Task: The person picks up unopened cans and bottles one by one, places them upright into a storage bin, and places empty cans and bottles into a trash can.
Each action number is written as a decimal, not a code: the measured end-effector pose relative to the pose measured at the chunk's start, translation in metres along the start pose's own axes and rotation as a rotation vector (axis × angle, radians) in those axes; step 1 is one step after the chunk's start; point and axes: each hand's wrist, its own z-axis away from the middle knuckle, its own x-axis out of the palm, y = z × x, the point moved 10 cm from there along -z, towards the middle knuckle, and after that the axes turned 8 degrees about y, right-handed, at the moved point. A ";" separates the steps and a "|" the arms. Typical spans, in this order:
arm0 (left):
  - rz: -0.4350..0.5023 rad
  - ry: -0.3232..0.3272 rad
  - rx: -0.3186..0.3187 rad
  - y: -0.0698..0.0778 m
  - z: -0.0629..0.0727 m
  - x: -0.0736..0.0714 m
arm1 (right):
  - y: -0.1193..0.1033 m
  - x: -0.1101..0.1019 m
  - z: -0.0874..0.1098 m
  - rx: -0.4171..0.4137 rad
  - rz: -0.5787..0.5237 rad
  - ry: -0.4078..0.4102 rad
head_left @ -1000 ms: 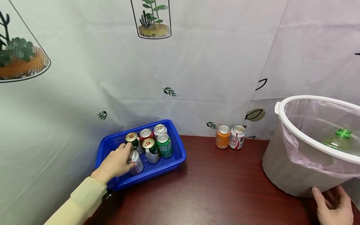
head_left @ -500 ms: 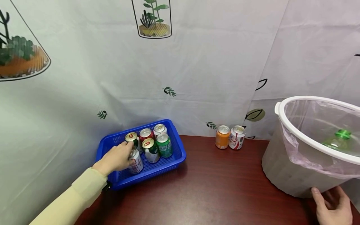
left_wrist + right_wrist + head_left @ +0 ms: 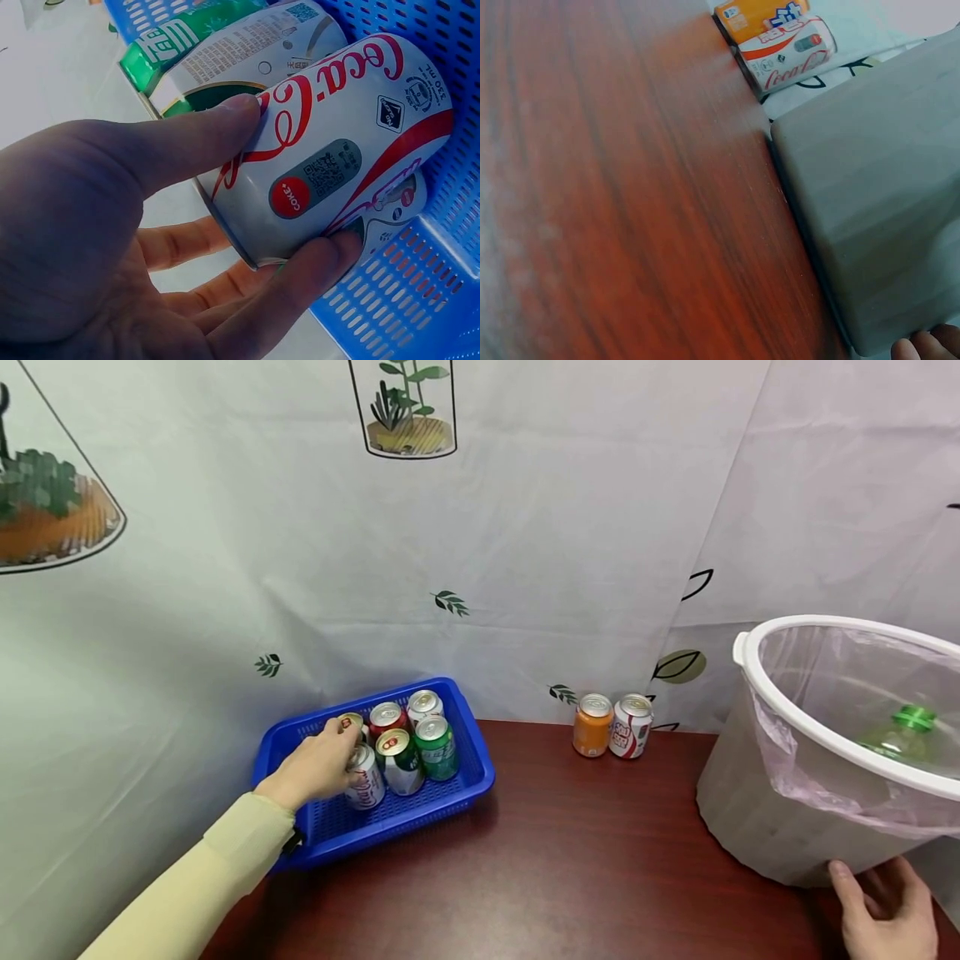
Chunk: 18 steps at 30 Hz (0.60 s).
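Note:
My left hand [image 3: 318, 764] grips a white Coca-Cola can [image 3: 365, 783] inside the blue plastic basket [image 3: 397, 822]. In the left wrist view the thumb lies across the red lettering of the Coca-Cola can [image 3: 330, 142], with fingers on its opposite side. Just behind it, the gold-topped can [image 3: 350, 721] is mostly covered by the hand. Another gold-topped green-and-white can [image 3: 401, 768] and a green can [image 3: 437, 752] stand to the right. My right hand [image 3: 888, 914] touches the lower side of a grey trash bin [image 3: 780, 802], fingers loosely bent.
A red-topped can [image 3: 386, 717] and a white can [image 3: 425, 706] stand at the basket's back. On the dark red table [image 3: 570, 852], an orange can [image 3: 592, 731] and a second Coca-Cola can [image 3: 632, 731] stand by the wall cloth. The lined bin holds a green-capped bottle [image 3: 911, 722].
My left hand has moved the Coca-Cola can slightly backward in the basket, closer to the other cans. The right hand and the bin look almost unchanged.

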 end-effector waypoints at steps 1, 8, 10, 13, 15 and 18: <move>0.001 0.000 -0.003 0.000 0.000 0.000 | 0.000 0.000 0.000 -0.005 0.007 0.001; -0.057 0.023 0.020 0.005 0.002 -0.006 | -0.004 0.001 0.000 -0.040 0.053 -0.004; -0.077 0.030 0.019 0.007 0.002 -0.009 | -0.004 0.001 -0.001 -0.039 0.045 -0.008; -0.091 0.038 0.011 0.009 0.005 -0.013 | -0.003 0.000 -0.001 -0.025 0.040 -0.013; -0.092 0.050 0.009 0.013 0.007 -0.016 | -0.002 0.000 -0.001 -0.015 0.067 -0.017; -0.085 0.078 0.015 0.019 0.012 -0.020 | -0.001 0.000 0.000 -0.008 0.098 -0.017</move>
